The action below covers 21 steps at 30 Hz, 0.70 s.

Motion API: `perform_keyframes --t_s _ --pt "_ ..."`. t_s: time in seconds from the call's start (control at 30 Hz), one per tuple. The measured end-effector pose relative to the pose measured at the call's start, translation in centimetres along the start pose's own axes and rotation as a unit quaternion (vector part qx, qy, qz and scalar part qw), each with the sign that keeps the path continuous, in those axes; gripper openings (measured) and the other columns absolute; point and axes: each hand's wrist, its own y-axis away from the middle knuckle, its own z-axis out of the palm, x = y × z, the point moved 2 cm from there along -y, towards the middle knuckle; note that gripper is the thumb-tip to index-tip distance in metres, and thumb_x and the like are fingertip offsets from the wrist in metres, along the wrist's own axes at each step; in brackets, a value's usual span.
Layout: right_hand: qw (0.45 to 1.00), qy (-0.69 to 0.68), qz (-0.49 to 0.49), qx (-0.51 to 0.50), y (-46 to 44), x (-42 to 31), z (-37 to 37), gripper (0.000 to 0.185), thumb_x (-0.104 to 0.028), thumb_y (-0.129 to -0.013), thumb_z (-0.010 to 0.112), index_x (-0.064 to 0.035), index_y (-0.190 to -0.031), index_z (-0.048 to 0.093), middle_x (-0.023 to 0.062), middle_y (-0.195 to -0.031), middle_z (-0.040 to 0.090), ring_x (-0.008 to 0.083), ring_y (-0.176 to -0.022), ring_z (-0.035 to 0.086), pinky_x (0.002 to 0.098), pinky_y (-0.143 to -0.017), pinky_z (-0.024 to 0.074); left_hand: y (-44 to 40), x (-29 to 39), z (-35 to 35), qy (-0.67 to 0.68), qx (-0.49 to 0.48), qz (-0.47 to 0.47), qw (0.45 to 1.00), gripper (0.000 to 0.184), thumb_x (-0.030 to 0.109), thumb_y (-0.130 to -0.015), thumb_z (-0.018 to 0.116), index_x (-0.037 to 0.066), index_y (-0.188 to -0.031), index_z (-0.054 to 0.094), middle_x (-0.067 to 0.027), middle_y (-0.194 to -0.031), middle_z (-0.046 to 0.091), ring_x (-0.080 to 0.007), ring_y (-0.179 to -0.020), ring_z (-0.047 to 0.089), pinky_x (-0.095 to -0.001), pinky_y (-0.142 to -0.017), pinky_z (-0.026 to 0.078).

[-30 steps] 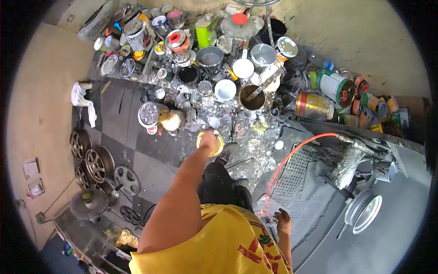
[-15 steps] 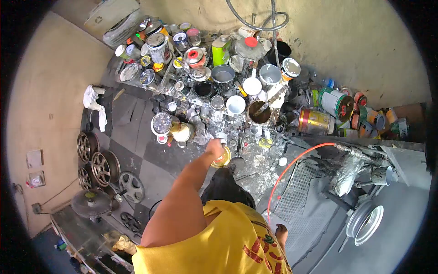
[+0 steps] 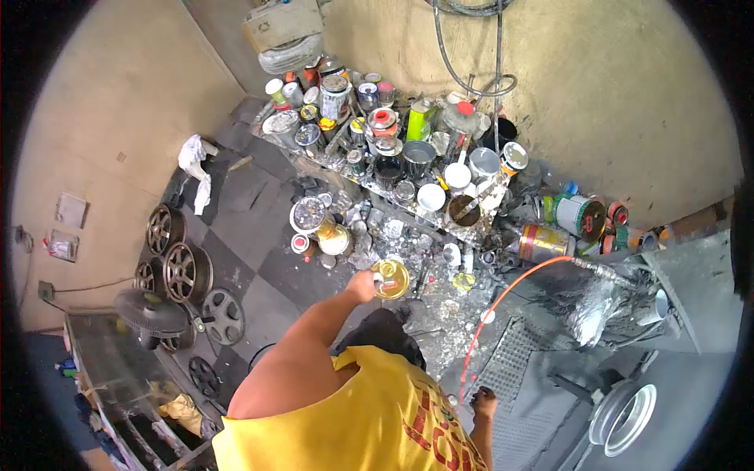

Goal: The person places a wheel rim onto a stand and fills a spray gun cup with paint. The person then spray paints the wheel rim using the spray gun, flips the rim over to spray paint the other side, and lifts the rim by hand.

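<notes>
- While my left hand [image 3: 363,286] has fingers clamped on a small white object [image 3: 378,277], a gold tin [image 3: 404,284] sits beside it
- My right hand [image 3: 484,402] hangs near the orange-red hose [image 3: 470,351] — grip, I can't tell

I see the person's left hand [image 3: 363,287] right beside a gold tin [image 3: 395,283], grubby cans [image 3: 419,154] crowding the bench [image 3: 488,209] beyond it.

L hand [image 3: 364,286] out fwd, R hand [image 3: 484,403] lower, R side.

Left of the smooth orange hose [image 3: 520,277] sits a glossy golden metal can [image 3: 398,284]; right, crinkled foil-like wrapping [image 3: 593,315], a shiny metal rim [image 3: 614,414].
</notes>
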Motion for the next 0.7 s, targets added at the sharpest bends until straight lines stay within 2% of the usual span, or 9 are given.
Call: perform_keyframes --t_s 0.1,0.17,0.3,0.37,0.43,0.5,0.53,0.6,0.7 --pt "0.998 -0.039 -0.007 -0.054 -1.2 4.6 0.0 0.022 -0.01 -0.092 0.063 -0.0057 -0.114 0.065 0.0068 -0.078 0.066 0.015 -0.061 0.061 0.0299 -0.051 0.0505 3.3 -2.3 -0.9 -0.057 -0.043 -0.023 0.997 0.02 0.023 -0.085 0.064 0.009 -0.096 0.073 -0.0241 -0.094 0.07 -0.0423 -0.093 0.066 -0.0512 -0.085 0.053" --pt "0.999 -0.032 0.014 -0.01 2.4 4.5 0.8 0.019 -0.013 -0.093 0.063 -0.0059 -0.111 0.065 0.0057 -0.077 0.065 0.0144 -0.06 0.06 0.0294 -0.05 0.0492 5.5 -4.3 -2.0 -0.094 -0.083 -0.023 0.992 0.02 0.023 -0.085 0.063 0.01 -0.096 0.073 -0.0239 -0.095 0.07 -0.0422 -0.095 0.066 -0.051 -0.085 0.052" --pt "0.99 -0.129 0.051 0.018 6.8 10.0 1.5 0.018 -0.02 -0.096 0.062 -0.0056 -0.106 0.065 0.0042 -0.076 0.064 0.0137 -0.058 0.058 0.0288 -0.049 0.0478 3.3 -5.2 -4.9 -0.083 -0.067 -0.016 0.994 0.024 0.024 -0.082 0.067 0.007 -0.099 0.071 -0.0243 -0.098 0.07 -0.0422 -0.096 0.066 -0.0502 -0.086 0.053" --pt "0.985 -0.16 0.066 0.016 10.6 12.0 2.1 0.019 -0.022 -0.095 0.065 -0.0051 -0.102 0.064 0.0044 -0.079 0.064 0.0126 -0.064 0.058 0.0288 -0.053 0.0499 -0.6 -4.5 -7.4 -0.128 0.051 -0.09 0.986 0.027 0.026 -0.082 0.068 0.005 -0.099 0.07 -0.0254 -0.099 0.069 -0.0418 -0.096 0.067 -0.0503 -0.086 0.053" --pt "0.999 -0.023 0.016 -0.018 12.5 17.1 2.5 0.021 -0.027 -0.094 0.065 -0.0063 -0.097 0.064 0.006 -0.081 0.065 0.0141 -0.065 0.059 0.0313 -0.055 0.0506 -7.2 -5.6 -8.8 -0.157 0.119 -0.054 0.979 0.028 0.027 -0.083 0.069 0.004 -0.1 0.069 -0.0265 -0.1 0.069 -0.0415 -0.096 0.067 -0.0509 -0.085 0.053" --pt "0.993 0.118 -0.007 0.021 14.9 23.0 3.6 0.019 -0.026 -0.093 0.065 -0.0064 -0.094 0.065 0.0054 -0.078 0.065 0.0155 -0.064 0.059 0.0334 -0.054 0.0495 -14.3 -4.8 -11.5 -0.09 0.146 -0.025 0.985 0.026 0.026 -0.083 0.069 0.004 -0.097 0.07 -0.0256 -0.097 0.07 -0.0422 -0.093 0.067 -0.0513 -0.082 0.053" --pt "0.993 0.115 -0.001 0.022 16.3 25.4 3.8 0.019 -0.026 -0.093 0.065 -0.0064 -0.094 0.065 0.0054 -0.078 0.065 0.0155 -0.064 0.059 0.0334 -0.054 0.0495 -17.8 -3.8 -13.2 -0.076 0.163 -0.017 0.983 0.024 0.026 -0.083 0.07 0.004 -0.094 0.07 -0.0251 -0.095 0.07 -0.0424 -0.092 0.067 -0.0512 -0.081 0.053" --pt "0.988 0.064 0.142 -0.007 19.0 29.6 4.8 0.02 -0.022 -0.088 0.067 -0.0044 -0.097 0.065 0.0081 -0.078 0.065 0.0204 -0.066 0.062 0.0364 -0.058 0.0505 -24.2 -1.2 -16.7 -0.045 0.215 0.011 0.975 0.022 0.024 -0.082 0.07 0.004 -0.09 0.07 -0.0242 -0.092 0.07 -0.0429 -0.089 0.068 -0.0512 -0.079 0.054" --pt "0.925 -0.116 0.361 -0.003 21.0 26.0 7.8 0.027 -0.02 -0.084 0.069 -0.0039 -0.105 0.067 0.0079 -0.08 0.067 0.0218 -0.068 0.064 0.0355 -0.06 0.0511 -34.8 -1.7 -18.9 -0.023 0.315 0.044 0.948 0.026 0.022 -0.079 0.072 0.004 -0.098 0.07 -0.0227 -0.087 0.07 -0.0429 -0.087 0.068 -0.0508 -0.079 0.054"
